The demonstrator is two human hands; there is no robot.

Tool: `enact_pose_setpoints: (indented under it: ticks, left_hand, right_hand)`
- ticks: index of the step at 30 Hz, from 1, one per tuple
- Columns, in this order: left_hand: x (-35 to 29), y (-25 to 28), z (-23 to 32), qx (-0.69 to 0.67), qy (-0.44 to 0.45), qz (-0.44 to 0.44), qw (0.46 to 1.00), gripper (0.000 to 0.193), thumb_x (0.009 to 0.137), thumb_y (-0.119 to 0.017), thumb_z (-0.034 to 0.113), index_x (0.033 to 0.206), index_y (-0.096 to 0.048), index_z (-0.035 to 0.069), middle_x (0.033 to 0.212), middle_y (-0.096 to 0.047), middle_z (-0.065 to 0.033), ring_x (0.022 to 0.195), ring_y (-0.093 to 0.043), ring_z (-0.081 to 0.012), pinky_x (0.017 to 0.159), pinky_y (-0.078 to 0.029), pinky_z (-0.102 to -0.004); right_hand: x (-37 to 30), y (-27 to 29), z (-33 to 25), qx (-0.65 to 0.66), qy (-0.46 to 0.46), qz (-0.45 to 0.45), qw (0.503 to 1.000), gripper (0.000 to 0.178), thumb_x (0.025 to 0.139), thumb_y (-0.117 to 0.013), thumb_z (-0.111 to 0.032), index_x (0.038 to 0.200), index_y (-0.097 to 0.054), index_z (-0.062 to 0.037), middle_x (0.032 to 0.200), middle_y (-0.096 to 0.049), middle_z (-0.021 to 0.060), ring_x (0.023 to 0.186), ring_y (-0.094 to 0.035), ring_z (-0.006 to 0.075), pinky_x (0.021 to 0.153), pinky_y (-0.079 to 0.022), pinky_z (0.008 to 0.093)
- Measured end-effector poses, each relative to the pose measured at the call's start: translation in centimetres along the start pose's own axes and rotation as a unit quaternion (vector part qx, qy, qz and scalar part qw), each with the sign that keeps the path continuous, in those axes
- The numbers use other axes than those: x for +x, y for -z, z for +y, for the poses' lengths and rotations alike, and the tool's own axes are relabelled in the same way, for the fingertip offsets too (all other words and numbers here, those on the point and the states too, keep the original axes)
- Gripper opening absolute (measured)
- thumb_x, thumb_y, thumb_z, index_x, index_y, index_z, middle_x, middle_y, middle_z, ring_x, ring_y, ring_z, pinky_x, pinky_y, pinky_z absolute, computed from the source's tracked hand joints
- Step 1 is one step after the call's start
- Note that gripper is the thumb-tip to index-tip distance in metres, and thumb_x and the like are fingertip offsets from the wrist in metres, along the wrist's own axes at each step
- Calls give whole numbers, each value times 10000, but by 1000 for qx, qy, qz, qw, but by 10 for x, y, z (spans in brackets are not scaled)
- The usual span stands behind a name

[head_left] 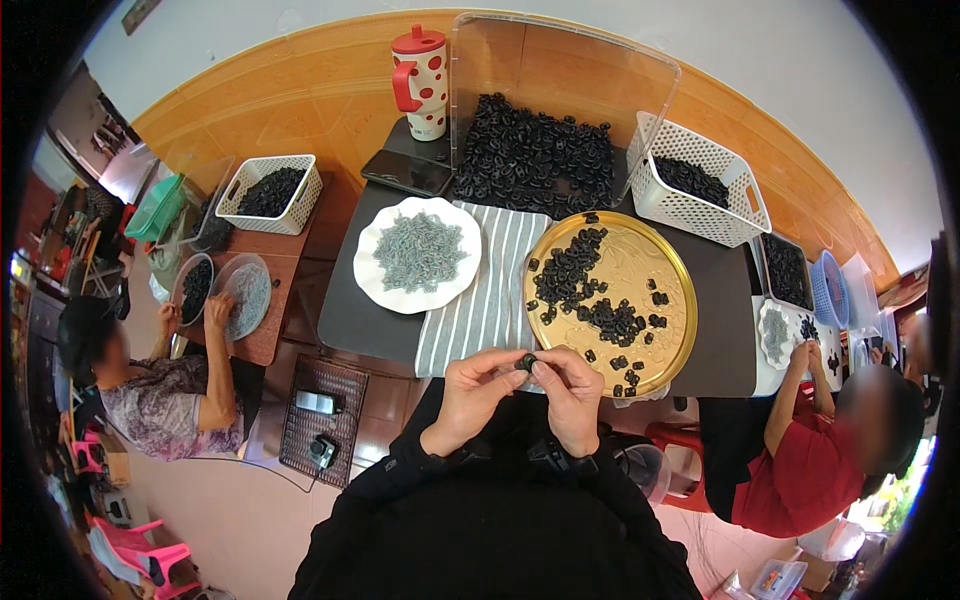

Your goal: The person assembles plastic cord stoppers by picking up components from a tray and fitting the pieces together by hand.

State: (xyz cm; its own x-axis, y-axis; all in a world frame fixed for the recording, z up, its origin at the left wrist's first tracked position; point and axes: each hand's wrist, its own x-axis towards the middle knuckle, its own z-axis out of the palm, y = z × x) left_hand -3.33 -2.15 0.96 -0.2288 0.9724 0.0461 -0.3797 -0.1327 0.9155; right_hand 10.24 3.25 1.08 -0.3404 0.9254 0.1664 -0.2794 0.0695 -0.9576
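Note:
My left hand (pixel 474 396) and my right hand (pixel 570 396) meet at the table's near edge. Between them the thumbs and fingers of both pinch a small black plastic part (pixel 527 363); its finer shape is partly covered by the fingertips. Just beyond my right hand lies a round gold tray (pixel 655 255), with many loose black parts (pixel 612 322) spread over it. Ahead of my left hand, a striped cloth (pixel 488 275) runs under the tray's edge. On its left sits a white scalloped plate (pixel 371 272) heaped with small grey metallic pieces (pixel 420 252).
At the back stand a clear bin (pixel 560 50) of black parts, a white basket (pixel 700 222), a spotted tumbler (pixel 430 95) and a dark phone (pixel 407 173). People work at tables on the left (pixel 170 400) and right (pixel 800 470). A rack (pixel 325 425) is on the floor.

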Motion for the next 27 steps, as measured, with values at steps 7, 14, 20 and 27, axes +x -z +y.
enact_pose_setpoints:
  ticks: [7, 14, 20, 27]
  left_hand:
    - [1, 0, -1, -61, 24, 4, 998, 199, 903, -575, 19, 1079, -655, -25, 851, -651, -64, 709, -580, -102, 605, -456, -204]
    - [-1, -3, 4, -4, 52, 17, 999, 117, 912, -590, 69, 938, -662, -20, 759, -654, -41, 649, -572, -78, 552, -441, -195]
    - [-2, -1, 4, 41, 75, 9, 996, 112, 904, -592, 79, 897, -659, -10, 739, -641, -20, 638, -553, -46, 541, -418, -179]
    - [-3, -3, 3, 40, 52, 11, 998, 117, 901, -596, 87, 886, -662, -9, 722, -635, -11, 616, -536, -35, 528, -406, -175]
  right_hand:
    - [2, -3, -5, 28, -10, 10, 1000, 119, 864, -593, 49, 976, -634, 49, 836, -603, 41, 740, -573, 85, 686, -459, 202]
    - [2, 0, -4, -33, 18, 12, 999, 107, 855, -583, 74, 952, -623, 51, 827, -596, 41, 735, -550, 82, 657, -430, 201]
    - [0, 2, -3, -71, 31, 0, 997, 102, 844, -580, 78, 929, -634, 60, 834, -588, 49, 722, -534, 84, 653, -421, 204]
    - [2, 0, -3, -94, 46, 13, 994, 90, 812, -592, 79, 881, -628, 33, 763, -559, 14, 644, -454, 51, 561, -342, 191]
